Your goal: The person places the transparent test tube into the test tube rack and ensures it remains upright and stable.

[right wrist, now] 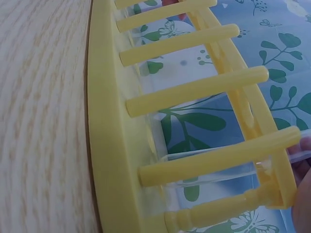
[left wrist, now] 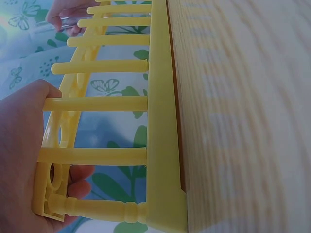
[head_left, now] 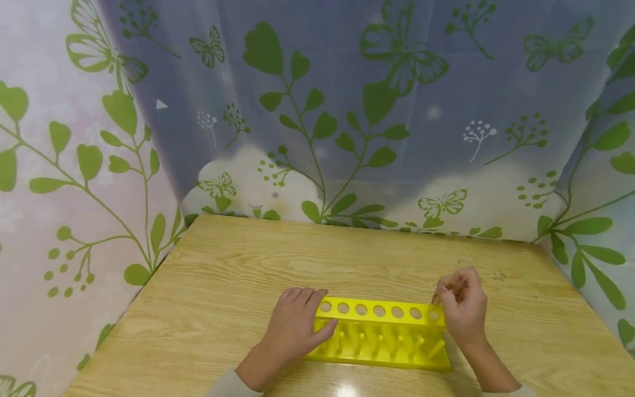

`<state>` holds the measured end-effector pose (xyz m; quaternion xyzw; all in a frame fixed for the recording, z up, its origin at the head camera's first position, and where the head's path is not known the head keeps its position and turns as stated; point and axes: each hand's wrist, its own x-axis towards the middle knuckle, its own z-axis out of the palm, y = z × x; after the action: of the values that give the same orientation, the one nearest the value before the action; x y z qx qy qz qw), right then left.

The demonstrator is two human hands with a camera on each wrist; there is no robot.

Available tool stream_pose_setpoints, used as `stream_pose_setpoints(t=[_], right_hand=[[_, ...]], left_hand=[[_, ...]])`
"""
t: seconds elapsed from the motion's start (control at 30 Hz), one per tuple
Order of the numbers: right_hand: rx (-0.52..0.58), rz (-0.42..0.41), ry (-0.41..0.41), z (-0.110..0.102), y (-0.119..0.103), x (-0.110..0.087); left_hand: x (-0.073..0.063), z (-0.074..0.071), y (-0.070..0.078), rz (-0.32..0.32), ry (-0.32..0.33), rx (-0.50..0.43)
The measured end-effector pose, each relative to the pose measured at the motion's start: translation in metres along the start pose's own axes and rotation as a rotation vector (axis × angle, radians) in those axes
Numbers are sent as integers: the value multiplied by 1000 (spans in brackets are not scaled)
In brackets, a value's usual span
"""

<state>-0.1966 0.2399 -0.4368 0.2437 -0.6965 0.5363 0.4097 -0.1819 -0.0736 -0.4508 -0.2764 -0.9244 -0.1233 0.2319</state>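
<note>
A yellow test tube rack (head_left: 379, 361) stands upright on the wooden table, with a row of round holes along its top bar and pegs along its base. My left hand (head_left: 292, 325) grips the left end of the top bar, thumb in front and fingers behind it. At the right end, my right hand (head_left: 466, 311) pinches a clear test tube (right wrist: 228, 173). In the right wrist view the tube passes through the end hole, its lower part reaching down behind the last peg toward the base. The tube is hard to see in the head view.
The wooden table (head_left: 238, 253) extends behind and to both sides of the rack. A curtain (head_left: 342, 165) printed with leaves and butterflies hangs along the back edge, with similar cloth on the left and right.
</note>
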Motion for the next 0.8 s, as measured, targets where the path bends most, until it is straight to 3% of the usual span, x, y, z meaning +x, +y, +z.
stream_pose_setpoints(t=[0.33, 0.57, 0.8], right_hand=[[95, -4, -52, -1, -1, 0], [-1, -12, -89, 2, -12, 3], [-9, -13, -94, 4, -23, 5]], left_hand=[[1, 1, 0, 2, 10, 6], [1, 1, 0, 13, 31, 1], [0, 0, 1, 9, 21, -8]])
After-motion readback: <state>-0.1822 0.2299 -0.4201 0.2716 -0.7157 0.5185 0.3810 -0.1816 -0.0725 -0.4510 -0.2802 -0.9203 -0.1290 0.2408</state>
